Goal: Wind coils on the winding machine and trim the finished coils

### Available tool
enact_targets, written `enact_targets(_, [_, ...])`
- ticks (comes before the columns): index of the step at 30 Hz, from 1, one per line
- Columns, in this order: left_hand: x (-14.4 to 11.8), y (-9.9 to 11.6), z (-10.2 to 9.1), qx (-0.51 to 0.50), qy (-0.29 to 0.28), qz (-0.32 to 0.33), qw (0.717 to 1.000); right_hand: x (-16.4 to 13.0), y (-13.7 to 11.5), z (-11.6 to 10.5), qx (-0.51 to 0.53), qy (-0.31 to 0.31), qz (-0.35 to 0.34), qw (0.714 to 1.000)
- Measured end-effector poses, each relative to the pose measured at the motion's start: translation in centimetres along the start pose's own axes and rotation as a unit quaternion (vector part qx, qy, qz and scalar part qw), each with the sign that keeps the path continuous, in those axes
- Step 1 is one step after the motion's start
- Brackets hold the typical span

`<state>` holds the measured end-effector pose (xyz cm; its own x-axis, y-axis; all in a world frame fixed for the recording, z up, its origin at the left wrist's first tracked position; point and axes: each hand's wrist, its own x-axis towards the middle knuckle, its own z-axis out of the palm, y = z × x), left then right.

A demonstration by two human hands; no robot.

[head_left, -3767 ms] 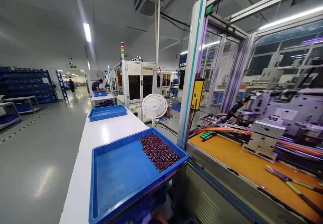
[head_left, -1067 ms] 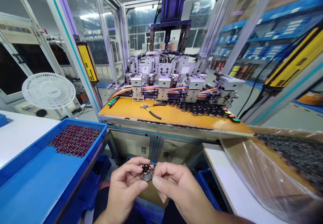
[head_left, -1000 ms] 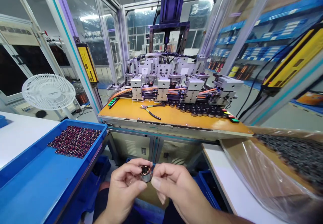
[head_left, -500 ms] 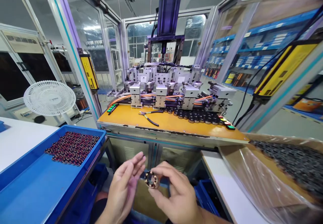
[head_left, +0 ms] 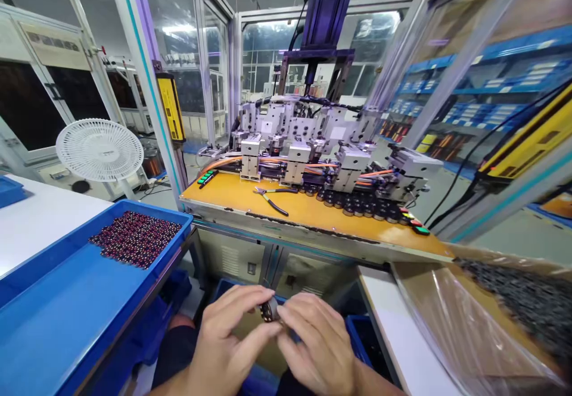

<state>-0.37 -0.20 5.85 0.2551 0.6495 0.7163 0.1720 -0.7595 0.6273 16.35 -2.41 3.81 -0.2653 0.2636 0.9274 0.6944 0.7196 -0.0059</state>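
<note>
- Left hand [head_left: 226, 339] and right hand [head_left: 315, 342]: fingertips of both pinch a small round wound coil part [head_left: 269, 309] between them, low centre.
- Blue tray [head_left: 67, 301], left: a heap of small dark red parts [head_left: 134, 238].
- Beyond: orange machine bench [head_left: 308, 211] with pliers [head_left: 270, 196].

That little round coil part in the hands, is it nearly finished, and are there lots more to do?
Looks done: wound parts fill a corner of the blue tray. In hand: the left hand and right hand pinch one small coil part. Probably left: a big heap of dark parts in the plastic-lined box.
</note>
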Motion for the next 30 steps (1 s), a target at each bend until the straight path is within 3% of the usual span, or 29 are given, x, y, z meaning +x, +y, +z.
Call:
enact_targets(3, [-0.2, -0.4, -0.3, -0.014, -0.019, 0.004, 1.0, 0.7, -0.7, -0.5, 0.091, -0.02, 0.104, 0.99])
enact_targets(7, [-0.5, -0.7, -0.4, -0.045, -0.038, -0.009, 0.998, 0.9, -1.0, -1.2, 0.174, -0.039, 0.128, 0.976])
enact_targets(10, [-0.6, -0.7, -0.3, -0.106, -0.045, -0.077, 0.99, 0.7, -0.9, -1.4, 0.216, -0.039, 0.161, 0.962])
enact_targets(13, [-0.7, -0.7, -0.2, -0.211, -0.053, -0.175, 0.96, 0.6, -0.9, -1.5, 0.229, -0.034, 0.199, 0.952])
enact_targets(16, [-0.7, -0.8, 0.0, -0.269, -0.06, -0.22, 0.936, 0.8, -0.9, -1.4, 0.228, -0.034, 0.211, 0.95])
enact_targets(20, [-0.6, -0.7, 0.0, -0.247, -0.064, -0.194, 0.947, 0.8, -0.5, -1.7, 0.236, -0.035, 0.226, 0.944])
enact_targets(24, [-0.3, -0.6, -0.5, -0.101, -0.054, -0.095, 0.989, 0.4, 0.4, -3.6, 0.177, -0.013, 0.27, 0.946])
enact_targets(26, [-0.1, -0.6, -0.9, -0.015, -0.065, -0.035, 0.997, 0.4, 0.8, -4.9, 0.098, -0.002, 0.234, 0.967])
enact_targets(27, [0.0, -0.5, -1.1, 0.016, -0.076, -0.008, 0.997, 0.5, 0.9, -5.4, 0.064, -0.016, 0.178, 0.982])
enact_targets(29, [0.2, -0.4, -1.2, 0.046, -0.095, 0.039, 0.994, 1.0, 1.1, -5.8, 0.015, -0.081, 0.008, 0.997])
enact_targets(30, [0.3, -0.3, -1.2, 0.05, -0.102, 0.055, 0.992, 1.4, 1.3, -5.6, -0.006, -0.113, -0.083, 0.99])
